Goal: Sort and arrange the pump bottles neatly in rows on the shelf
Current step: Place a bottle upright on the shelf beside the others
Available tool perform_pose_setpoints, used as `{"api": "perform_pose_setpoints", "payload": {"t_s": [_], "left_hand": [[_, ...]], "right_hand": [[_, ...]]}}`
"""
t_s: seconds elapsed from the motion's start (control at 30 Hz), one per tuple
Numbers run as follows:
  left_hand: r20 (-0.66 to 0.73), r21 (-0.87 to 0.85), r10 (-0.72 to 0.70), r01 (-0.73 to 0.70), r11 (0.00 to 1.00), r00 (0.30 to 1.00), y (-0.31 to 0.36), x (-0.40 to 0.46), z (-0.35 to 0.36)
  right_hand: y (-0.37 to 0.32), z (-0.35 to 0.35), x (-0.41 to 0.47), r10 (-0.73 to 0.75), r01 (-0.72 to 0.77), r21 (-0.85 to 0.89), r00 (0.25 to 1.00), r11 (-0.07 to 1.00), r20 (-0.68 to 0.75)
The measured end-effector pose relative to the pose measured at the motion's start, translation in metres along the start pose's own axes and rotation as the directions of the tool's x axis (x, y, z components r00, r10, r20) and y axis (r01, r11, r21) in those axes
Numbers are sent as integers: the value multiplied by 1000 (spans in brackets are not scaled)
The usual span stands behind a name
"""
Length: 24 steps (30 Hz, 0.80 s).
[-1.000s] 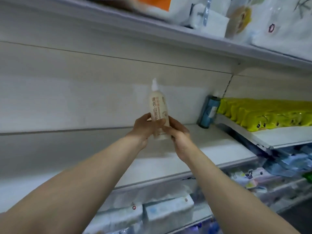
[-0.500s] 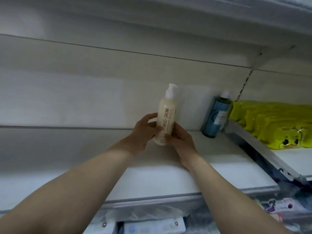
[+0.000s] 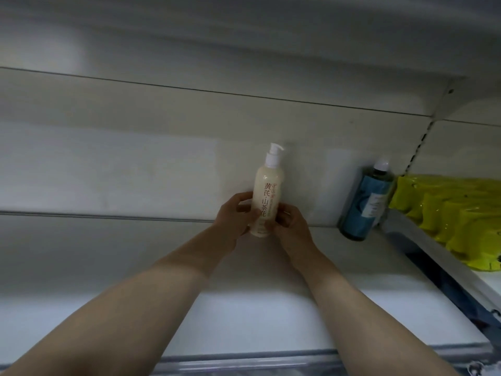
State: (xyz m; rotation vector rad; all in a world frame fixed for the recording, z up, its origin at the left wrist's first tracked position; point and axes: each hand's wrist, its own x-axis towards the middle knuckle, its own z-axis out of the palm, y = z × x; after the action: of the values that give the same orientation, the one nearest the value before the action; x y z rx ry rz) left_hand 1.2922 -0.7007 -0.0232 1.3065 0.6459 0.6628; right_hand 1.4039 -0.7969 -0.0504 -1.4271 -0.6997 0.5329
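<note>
Seen from a head-worn camera, two bare forearms reach forward to the back of a white shelf (image 3: 244, 308). Both hands hold one cream pump bottle (image 3: 267, 196) upright near the rear wall. The left hand (image 3: 234, 217) curls its fingers round the bottle's lower left side, with the thumb across the front. The right hand (image 3: 290, 222) curls round the lower right side. The bottle's base looks to be at or just above the shelf surface; the fingers hide the contact, so I cannot tell which.

The label, printed with red characters, faces forward, and the white pump nozzle points to the right. Gripping low with both hands likely steadies a tall, narrow bottle and lets the person turn the label to the front while seating it.

Well apart to the right, a blue bottle (image 3: 364, 204) with a white cap leans in the shelf's back corner, tilted against the upright. Beyond it, on a neighbouring shelf, lie yellow packets (image 3: 455, 213).

Judging from this, the row is barely begun: only these two bottles are visible here.
</note>
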Motion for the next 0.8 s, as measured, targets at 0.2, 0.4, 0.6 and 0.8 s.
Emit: {"api": "perform_pose_setpoints", "payload": {"t_s": [0.2,0.4,0.6,0.8], "left_hand": [[-57,6,-19,20,1000,998,-1,6,0],[-80,-6,-18,17,1000,997,-3,9,1],[-118,-24,0,-3,1000,993,-10,6,8],[-98,-13,-74,73,997,992,-14,-1,9]], "right_hand": [[3,5,7,-17,16,-28,999,999,-50],[5,7,10,-24,17,-88,996,996,-85],[5,12,7,-2,-8,-92,994,996,-112],[0,15,2,10,-36,-168,988,985,-155]]}}
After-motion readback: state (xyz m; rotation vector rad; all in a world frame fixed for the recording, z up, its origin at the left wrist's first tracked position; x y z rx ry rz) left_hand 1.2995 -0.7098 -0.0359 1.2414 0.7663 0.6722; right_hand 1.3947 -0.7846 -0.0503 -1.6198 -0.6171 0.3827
